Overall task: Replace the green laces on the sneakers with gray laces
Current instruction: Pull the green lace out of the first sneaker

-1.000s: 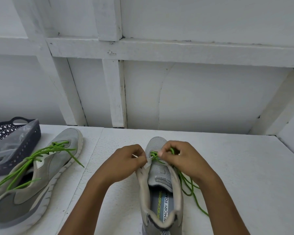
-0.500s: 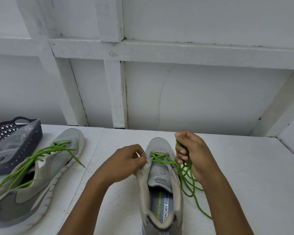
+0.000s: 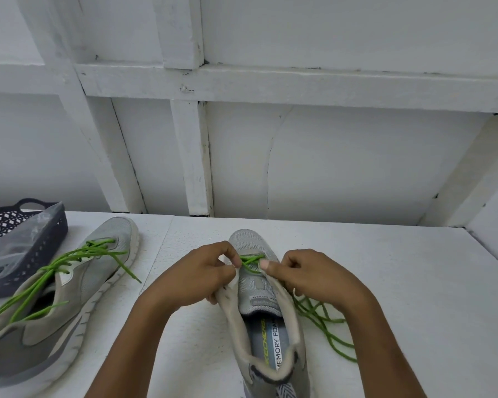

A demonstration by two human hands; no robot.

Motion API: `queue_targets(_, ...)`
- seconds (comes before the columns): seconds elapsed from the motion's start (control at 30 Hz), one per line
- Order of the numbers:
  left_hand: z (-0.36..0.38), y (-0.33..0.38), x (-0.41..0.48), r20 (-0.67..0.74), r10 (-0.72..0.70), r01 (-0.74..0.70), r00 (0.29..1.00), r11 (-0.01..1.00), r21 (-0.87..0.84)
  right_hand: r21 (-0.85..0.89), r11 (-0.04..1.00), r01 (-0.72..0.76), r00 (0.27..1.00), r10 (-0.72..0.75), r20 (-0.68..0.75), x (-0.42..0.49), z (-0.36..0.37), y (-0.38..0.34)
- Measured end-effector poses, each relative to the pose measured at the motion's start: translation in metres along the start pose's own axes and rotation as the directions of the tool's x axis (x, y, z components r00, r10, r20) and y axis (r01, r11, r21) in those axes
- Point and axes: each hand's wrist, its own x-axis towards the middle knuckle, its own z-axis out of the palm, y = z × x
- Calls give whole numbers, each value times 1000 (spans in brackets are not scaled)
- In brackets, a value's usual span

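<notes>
One dark basket (image 3: 50,245), beside a green-laced sneaker (image 3: 82,285), holds a clear plastic bag (image 3: 17,243).

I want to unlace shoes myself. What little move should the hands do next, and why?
Probably the right hand should tug the thin green cord lace out of the last eyelets near the toe. Only that crossing remains in the middle gray mesh sneaker, the rest lies loose on the white table, and the left hand pinches the sneaker's edge.
</notes>
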Motion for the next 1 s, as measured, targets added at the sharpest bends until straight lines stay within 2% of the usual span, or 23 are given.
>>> queue_targets(0.17,2,0,0,-38,7,-6,999,1000,23,18,1000,14,1000,-14,-15,-3,1,-4)
queue_targets(0.23,10,3,1,-124,78,-42,989,962,268,33,999,14,1000,-13,-23,-3,-2,-4)
queue_targets(0.3,21,7,2,-166,208,-86,964,833,546,61,998,8,1000,-6,-26,-3,-4,-4)
queue_targets(0.4,35,8,5,-84,262,-140,961,729,670,73,997,-9,999,12,-34,-3,-5,-5)
queue_targets(0.63,31,3,6,35,199,-189,979,839,510,125,991,-53,999,52,11,-9,-8,-7)
queue_targets(0.7,29,2,6,21,216,-201,976,862,465,132,989,-66,998,63,26,-10,-9,-8)
queue_targets(0.87,27,-3,11,-186,263,-179,947,911,372,155,982,-105,993,94,75,-10,-11,-9)
queue_targets(1.0,36,-2,15,-360,209,-109,909,954,278,153,980,-129,987,112,117,-11,-13,-9)
